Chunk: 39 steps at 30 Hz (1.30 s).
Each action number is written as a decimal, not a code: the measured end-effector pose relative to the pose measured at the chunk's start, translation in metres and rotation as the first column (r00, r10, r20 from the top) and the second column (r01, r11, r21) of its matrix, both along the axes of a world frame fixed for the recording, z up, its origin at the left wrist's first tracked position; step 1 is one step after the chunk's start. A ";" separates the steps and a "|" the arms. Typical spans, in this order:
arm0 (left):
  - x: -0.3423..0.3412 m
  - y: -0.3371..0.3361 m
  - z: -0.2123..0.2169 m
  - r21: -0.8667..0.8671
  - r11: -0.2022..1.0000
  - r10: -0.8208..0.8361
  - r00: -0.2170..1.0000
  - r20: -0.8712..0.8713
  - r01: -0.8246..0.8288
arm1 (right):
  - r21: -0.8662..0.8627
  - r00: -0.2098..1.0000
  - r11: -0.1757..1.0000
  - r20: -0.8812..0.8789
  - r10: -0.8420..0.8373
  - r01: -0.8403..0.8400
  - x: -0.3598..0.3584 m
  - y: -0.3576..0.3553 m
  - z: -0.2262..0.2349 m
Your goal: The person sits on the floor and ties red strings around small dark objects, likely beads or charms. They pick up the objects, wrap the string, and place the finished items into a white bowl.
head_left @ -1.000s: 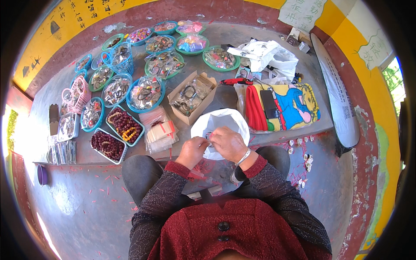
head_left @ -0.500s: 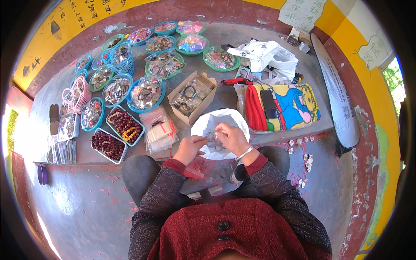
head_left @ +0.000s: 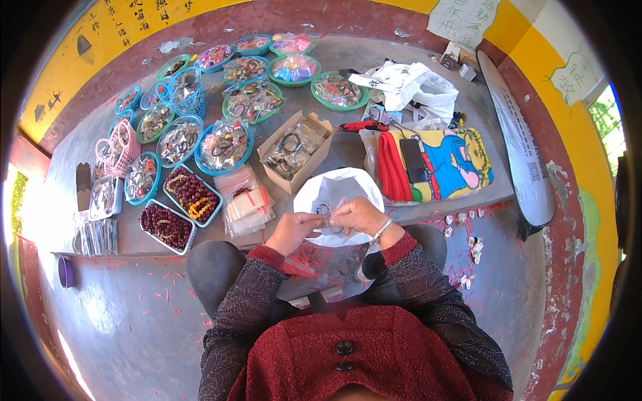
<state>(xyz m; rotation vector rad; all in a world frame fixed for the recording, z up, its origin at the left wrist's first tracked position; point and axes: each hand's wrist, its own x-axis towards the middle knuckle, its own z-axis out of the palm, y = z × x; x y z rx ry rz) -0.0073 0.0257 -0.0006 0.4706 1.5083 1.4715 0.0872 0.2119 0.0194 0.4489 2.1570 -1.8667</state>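
In the head view, a white bag (head_left: pixel 305 200) was held wide open at the near edge of the counter (head_left: pixel 388 47), and both hands were poised over its mouth. The fingers of the left hand (head_left: pixel 291 230) were pinched together at thumb and forefinger, and those of the right hand (head_left: pixel 361 217) were closed in a similar pinch just beside them. A small item (head_left: pixel 325 211) was gripped between the two sets of tips, above the bag's opening; its kind could not be told. A silver bracelet (head_left: pixel 383 229) was worn on the right wrist. Just beyond the bag, an open cardboard box (head_left: pixel 313 164) was filled with bagged pieces. To its left, flat clear packets (head_left: pixel 247 210) were stacked, and dark red beads were heaped in a pale tray (head_left: pixel 190 241) and, with yellow ones, in a second tray (head_left: pixel 215 211). Farther back, more bagged pieces were piled in a blue bowl (head_left: pixel 215 172) and a green bowl (head_left: pixel 344 108). To the right of the bag, a dark phone (head_left: pixel 413 160) was laid on a folded, bright-patterned cloth (head_left: pixel 461 164).
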 end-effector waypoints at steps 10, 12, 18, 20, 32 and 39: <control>0.001 -0.002 0.008 -0.066 0.998 -0.016 0.998 -0.054 0.013 | -0.068 0.998 0.997 -0.039 -0.044 0.042 0.000 0.000 -0.008; 0.002 -0.002 0.008 -0.069 0.998 -0.012 0.998 -0.062 0.008 | -0.087 0.999 0.995 -0.001 -0.052 0.052 0.000 -0.003 0.002; 0.001 -0.003 0.007 -0.066 0.998 -0.013 1.000 -0.027 0.011 | -0.111 0.997 0.992 0.060 -0.058 0.065 -0.001 -0.005 0.009; 0.002 -0.002 0.005 -0.055 0.999 -0.002 1.000 -0.008 0.002 | -0.061 0.997 0.996 0.039 -0.068 0.070 0.000 -0.005 0.004; 0.001 -0.001 -0.006 -0.010 0.999 0.043 0.999 -0.008 -0.043 | -0.029 0.997 0.997 -0.047 -0.068 0.067 0.000 -0.004 0.000; 0.004 0.000 0.007 -0.001 0.999 0.038 0.999 0.029 -0.038 | 0.076 0.997 0.997 0.081 0.018 -0.024 0.000 0.001 -0.001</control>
